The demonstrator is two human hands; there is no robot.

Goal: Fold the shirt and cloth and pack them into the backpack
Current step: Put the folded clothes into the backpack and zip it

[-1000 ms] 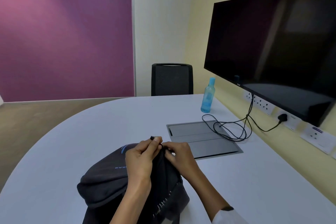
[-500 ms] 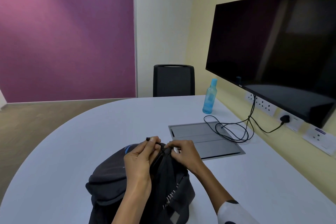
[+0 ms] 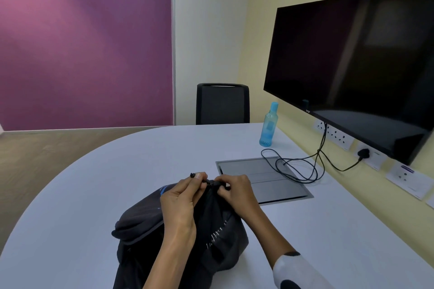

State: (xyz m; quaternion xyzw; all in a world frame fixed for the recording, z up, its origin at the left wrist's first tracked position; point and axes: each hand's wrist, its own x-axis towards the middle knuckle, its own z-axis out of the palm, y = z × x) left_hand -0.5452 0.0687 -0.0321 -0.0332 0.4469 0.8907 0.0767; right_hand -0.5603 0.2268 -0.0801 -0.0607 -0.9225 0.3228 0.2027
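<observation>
Step in hand, as judged: the backpack (image 3: 180,230) is being worked at its top, at what appears to be a zipper pull or drawcord. Whether it is being opened or closed cannot be told. No shirt or loose cloth is seen on the worktop (image 3: 105,171); they may already be packed, but the inside of the bag is hidden.

Left hand (image 3: 180,202): thumb and forefinger are pressed together on a small black cord end (image 3: 193,174), which sticks out just above the fingertips. Right hand (image 3: 234,191): fingers are curled, pinching the dark fabric or fitting at the top of the bag, just beside the left grip. The two hands are nearly touching.

Next move, as judged: a steady pull along the seam is called for, with the right grip anchoring the fabric so the soft top does not bunch.

Backpack: dark grey to black, soft and slumped, with a blue mark on the left panel and faint white lettering on the front. It is lying at the near edge of the worktop, towards the middle, well apart from the grey inset panel (image 3: 263,180) and the blue bottle (image 3: 269,125) at the far right.
</observation>
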